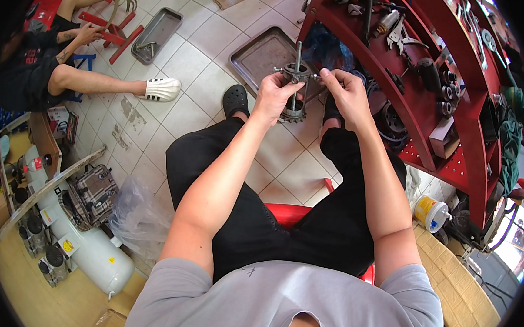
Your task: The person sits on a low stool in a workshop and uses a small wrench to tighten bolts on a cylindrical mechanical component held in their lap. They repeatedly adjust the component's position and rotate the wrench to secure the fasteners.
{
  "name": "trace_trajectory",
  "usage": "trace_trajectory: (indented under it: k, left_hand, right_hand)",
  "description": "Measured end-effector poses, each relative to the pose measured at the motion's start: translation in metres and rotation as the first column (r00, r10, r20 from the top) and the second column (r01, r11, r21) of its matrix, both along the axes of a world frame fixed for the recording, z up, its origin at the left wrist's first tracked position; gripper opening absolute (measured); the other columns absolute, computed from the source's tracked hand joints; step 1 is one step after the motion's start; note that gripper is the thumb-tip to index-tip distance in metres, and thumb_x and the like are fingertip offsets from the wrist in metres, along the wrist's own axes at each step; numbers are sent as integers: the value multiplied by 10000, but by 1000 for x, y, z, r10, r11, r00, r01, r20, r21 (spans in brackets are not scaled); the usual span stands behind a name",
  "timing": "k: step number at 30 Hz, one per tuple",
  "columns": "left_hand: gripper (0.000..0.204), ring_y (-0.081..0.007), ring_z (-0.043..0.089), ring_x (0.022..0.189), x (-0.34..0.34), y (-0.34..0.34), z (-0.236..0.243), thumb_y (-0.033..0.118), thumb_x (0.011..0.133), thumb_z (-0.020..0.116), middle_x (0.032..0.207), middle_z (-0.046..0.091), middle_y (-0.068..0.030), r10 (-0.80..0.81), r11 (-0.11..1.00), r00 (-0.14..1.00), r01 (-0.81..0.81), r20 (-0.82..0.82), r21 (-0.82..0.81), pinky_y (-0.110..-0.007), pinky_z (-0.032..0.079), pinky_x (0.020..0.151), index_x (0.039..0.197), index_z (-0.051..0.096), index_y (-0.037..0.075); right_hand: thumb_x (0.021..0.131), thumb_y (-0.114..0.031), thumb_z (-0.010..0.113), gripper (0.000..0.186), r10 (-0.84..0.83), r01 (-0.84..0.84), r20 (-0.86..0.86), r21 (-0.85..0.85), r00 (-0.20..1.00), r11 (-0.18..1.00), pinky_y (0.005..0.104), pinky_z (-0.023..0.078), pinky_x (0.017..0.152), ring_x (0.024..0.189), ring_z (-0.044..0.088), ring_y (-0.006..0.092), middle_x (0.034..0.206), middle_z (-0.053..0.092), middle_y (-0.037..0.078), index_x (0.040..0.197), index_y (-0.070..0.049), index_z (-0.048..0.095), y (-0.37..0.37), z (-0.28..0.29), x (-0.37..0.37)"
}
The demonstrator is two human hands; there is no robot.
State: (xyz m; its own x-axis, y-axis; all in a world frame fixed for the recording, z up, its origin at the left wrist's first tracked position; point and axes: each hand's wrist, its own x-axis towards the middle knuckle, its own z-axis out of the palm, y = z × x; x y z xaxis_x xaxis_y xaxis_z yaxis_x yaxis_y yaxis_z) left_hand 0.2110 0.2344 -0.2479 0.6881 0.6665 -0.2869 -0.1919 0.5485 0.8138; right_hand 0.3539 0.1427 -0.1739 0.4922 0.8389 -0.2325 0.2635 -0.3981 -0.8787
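Observation:
Between my knees, above the floor, I hold a dark metal puller-like tool [295, 107] with two ring-shaped ends and a long threaded rod [298, 53] standing up through it. My left hand [272, 100] is closed round its near left side, thumb pressed near the upper ring. On the other side my right hand [348, 94] has thumb and forefinger pinched at the outer end of a thin side screw that sticks out from the upper ring. The fingers partly hide the tool's middle, so its exact kind is unclear.
A shallow metal tray [244, 60] lies beyond the tool. At right stands a red tool rack [384, 85] with pliers and wrenches. A co-worker's leg [101, 85] reaches in from the left, near another tray [170, 23]. A white tank [92, 254] lies lower left.

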Motion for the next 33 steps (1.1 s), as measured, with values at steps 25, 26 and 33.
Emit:
trace_trajectory:
  k: [25,26,33]
  left_hand:
    - [101,-85,566,567,0,1,0,100,811,680,666,609,-21,-58,997,997,60,-51,51,-227,440,521,839,633,14]
    - [101,-84,564,565,0,0,2,102,812,680,664,610,-21,-44,998,998,46,-48,46,-228,438,521,836,635,15]
    - [106,-82,558,562,1,0,-1,112,813,685,667,614,-25,-33,997,998,37,-53,70,-227,433,523,831,636,19]
  right_hand:
    - [862,-318,653,335,60,-62,-162,-7,985,998,229,358,587,652,435,64,680,504,-21,815,12,617,-6,-4,13]
    - [864,-325,652,342,57,-50,-169,49,984,998,231,352,576,640,427,64,665,495,-24,806,10,618,-5,-2,10]
    - [864,-361,646,363,14,-32,-210,-86,978,996,232,361,616,671,438,73,657,490,-24,795,-5,618,-5,-3,13]
